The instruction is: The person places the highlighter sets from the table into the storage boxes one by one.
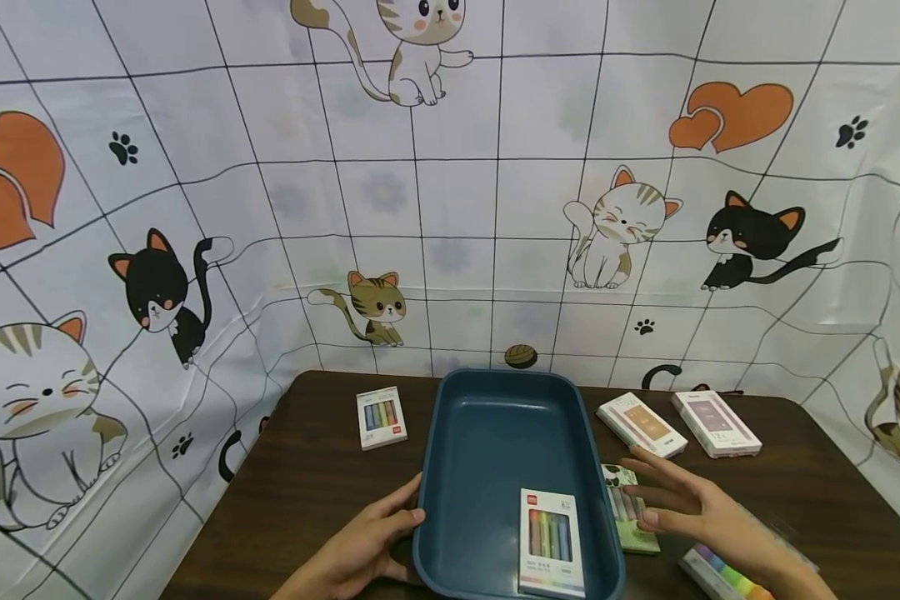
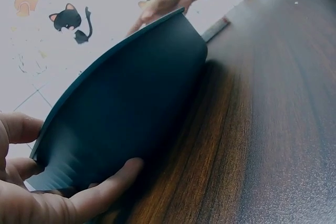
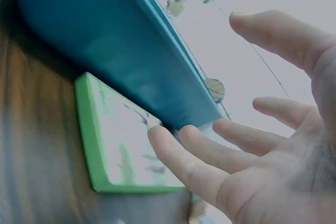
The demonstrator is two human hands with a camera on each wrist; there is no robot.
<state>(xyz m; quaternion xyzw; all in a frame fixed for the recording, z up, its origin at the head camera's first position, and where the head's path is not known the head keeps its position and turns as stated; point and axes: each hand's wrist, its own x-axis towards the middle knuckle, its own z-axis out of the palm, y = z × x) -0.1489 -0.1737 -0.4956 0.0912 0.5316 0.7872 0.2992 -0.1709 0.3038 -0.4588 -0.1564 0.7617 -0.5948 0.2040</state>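
A dark blue plastic tray (image 1: 506, 467) stands on the table, with a white box of colored sticks (image 1: 552, 542) lying inside it near the front right. My left hand (image 1: 371, 533) holds the tray's left edge; in the left wrist view, fingers (image 2: 21, 129) lie at the rim and another reaches along the outer wall. Beyond the tray's right side, my right hand (image 1: 682, 500) hovers with spread fingers and holds nothing. Just below it is a green box with a panda picture (image 1: 636, 521), partly behind the fingers; the right wrist view shows this green box (image 3: 131, 145) close beside the tray.
A small white box with colored sticks (image 1: 382, 418) lies left of the tray. Two white boxes, one with an orange panel (image 1: 642, 425) and one with a mauve panel (image 1: 716, 423), lie back right. A rainbow-colored pack (image 1: 720, 575) sits under the right forearm. A cat-print curtain (image 1: 457, 208) hangs behind the table.
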